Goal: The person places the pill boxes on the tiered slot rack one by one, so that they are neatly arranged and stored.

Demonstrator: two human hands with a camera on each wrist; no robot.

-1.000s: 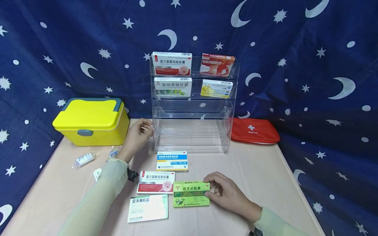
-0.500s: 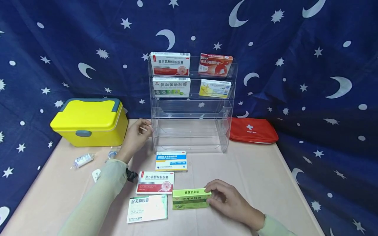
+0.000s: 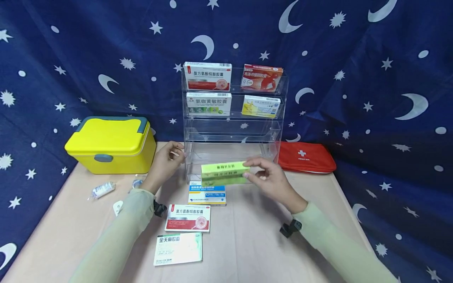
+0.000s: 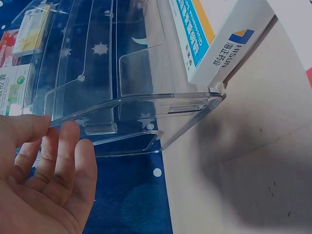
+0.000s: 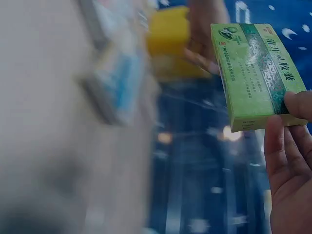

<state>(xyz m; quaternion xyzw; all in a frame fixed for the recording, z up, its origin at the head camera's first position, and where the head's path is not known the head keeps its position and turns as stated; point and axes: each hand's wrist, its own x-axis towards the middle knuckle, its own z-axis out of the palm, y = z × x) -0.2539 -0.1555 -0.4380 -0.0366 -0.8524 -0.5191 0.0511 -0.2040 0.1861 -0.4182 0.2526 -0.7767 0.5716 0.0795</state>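
My right hand [image 3: 274, 181] pinches a green medicine box [image 3: 223, 173] by its right end, holding it up in front of the clear acrylic display rack [image 3: 231, 148]. In the right wrist view, thumb and fingers grip one end of this green box [image 5: 258, 73]. My left hand [image 3: 165, 163] is at the rack's left side; the left wrist view has its thumb and fingertips [image 4: 68, 131] pinching the panel's edge. Below the green box, a blue-and-white medicine box [image 3: 207, 195] lies partly covered. Nearer lie a red-and-white box [image 3: 187, 218] and a white-green box [image 3: 178, 249].
Two boxes stand on each of the rack's upper two tiers, among them a red box [image 3: 262, 78] and a yellow-white box [image 3: 261, 106]. A yellow case [image 3: 109, 145] stands left, a red first-aid pouch [image 3: 305, 157] right. Small wrapped items [image 3: 103, 190] lie by the case.
My right hand has tipped the green box from face-up, lifted it off the table and carried it forward to the rack. The left hand stays at the rack's side.
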